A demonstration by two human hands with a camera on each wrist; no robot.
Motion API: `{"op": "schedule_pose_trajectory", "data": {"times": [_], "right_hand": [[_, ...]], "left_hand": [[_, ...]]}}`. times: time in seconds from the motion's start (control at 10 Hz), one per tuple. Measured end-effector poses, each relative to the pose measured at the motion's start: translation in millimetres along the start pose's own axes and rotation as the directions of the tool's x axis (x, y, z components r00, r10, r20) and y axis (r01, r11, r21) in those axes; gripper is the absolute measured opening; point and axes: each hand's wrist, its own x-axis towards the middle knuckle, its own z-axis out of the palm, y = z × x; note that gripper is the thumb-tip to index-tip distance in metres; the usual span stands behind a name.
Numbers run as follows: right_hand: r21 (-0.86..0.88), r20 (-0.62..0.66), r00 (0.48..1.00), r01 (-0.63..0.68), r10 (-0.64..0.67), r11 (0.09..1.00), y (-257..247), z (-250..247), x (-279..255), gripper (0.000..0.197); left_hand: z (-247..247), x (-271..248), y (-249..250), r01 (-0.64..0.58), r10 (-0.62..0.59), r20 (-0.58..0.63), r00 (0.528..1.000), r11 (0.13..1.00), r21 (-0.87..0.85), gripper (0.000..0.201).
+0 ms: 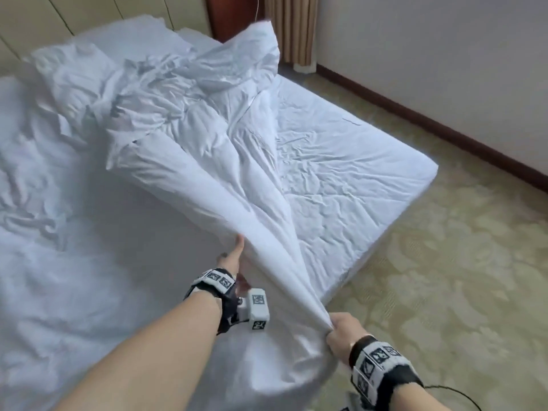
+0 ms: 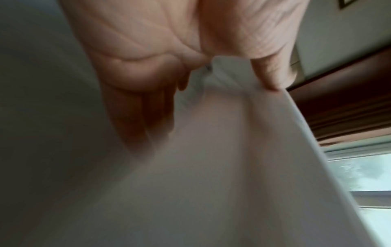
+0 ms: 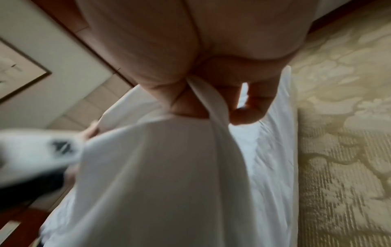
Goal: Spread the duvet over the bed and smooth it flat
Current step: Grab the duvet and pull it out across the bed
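A white duvet (image 1: 207, 137) lies crumpled across the middle of the bed (image 1: 341, 179). One end of it is lifted and stretched taut toward me. At its near edge my left hand (image 1: 234, 256) holds the cloth; in the left wrist view the thumb (image 2: 268, 73) pinches the duvet (image 2: 211, 167) against fingers hidden under it. My right hand (image 1: 341, 330), lower and nearer the bed's foot corner, grips a bunched corner. The right wrist view has its fingers (image 3: 249, 110) curled round the twisted fabric (image 3: 213, 103). The far end of the duvet stands up in a peak by the headboard.
Pillows (image 1: 74, 69) lie at the head of the bed on the left. Patterned beige carpet (image 1: 444, 277) runs along the bed's right side and foot. A wall with a dark skirting board (image 1: 444, 134) and a curtain (image 1: 290, 25) stand beyond.
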Motion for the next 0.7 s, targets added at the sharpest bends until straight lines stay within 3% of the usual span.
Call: {"op": "schedule_pose_trajectory", "data": {"times": [0.1, 0.2, 0.3, 0.4, 0.5, 0.6, 0.7], "right_hand": [[-0.059, 0.012, 0.996, 0.089, -0.089, 0.994, -5.9, -21.5, -16.6, 0.027], [-0.008, -0.275, 0.954, 0.124, -0.122, 0.992, -21.7, -89.0, -10.5, 0.026], [0.205, -0.321, 0.933, 0.239, -0.165, 0.949, -57.2, -170.5, 6.7, 0.047], [0.171, -0.082, 0.989, 0.132, -0.119, 0.976, -91.6, -213.3, 41.8, 0.083], [-0.316, -0.006, 0.998, 0.061, -0.067, 0.947, -96.9, -223.9, 81.6, 0.087], [-0.534, -0.059, 0.997, 0.005, -0.043, 0.846, -97.1, -240.8, 121.1, 0.044], [-0.606, 0.04, 0.999, 0.022, 0.003, 0.795, -80.1, -261.8, 145.8, 0.012]], "left_hand": [[51.3, -41.2, 36.7, -0.162, 0.158, 0.036, 0.987, 0.967, 0.196, 0.042], [97.5, -72.8, 53.1, -0.31, 0.26, 0.17, 0.95, 0.837, 0.45, 0.025], [142.2, -100.0, 41.8, -0.479, 0.253, 0.407, 0.878, 0.482, 0.733, 0.036], [178.5, -114.1, 33.9, -0.604, 0.173, 0.58, 0.796, 0.162, 0.78, 0.034], [195.2, -104.7, 44.9, -0.582, 0.139, 0.57, 0.81, 0.316, 0.749, 0.029], [189.2, -73.6, 68.0, -0.66, 0.173, 0.64, 0.749, 0.281, 0.696, 0.02], [176.4, -30.8, 98.9, -0.435, 0.166, 0.541, 0.825, 0.796, 0.421, 0.018]]}}
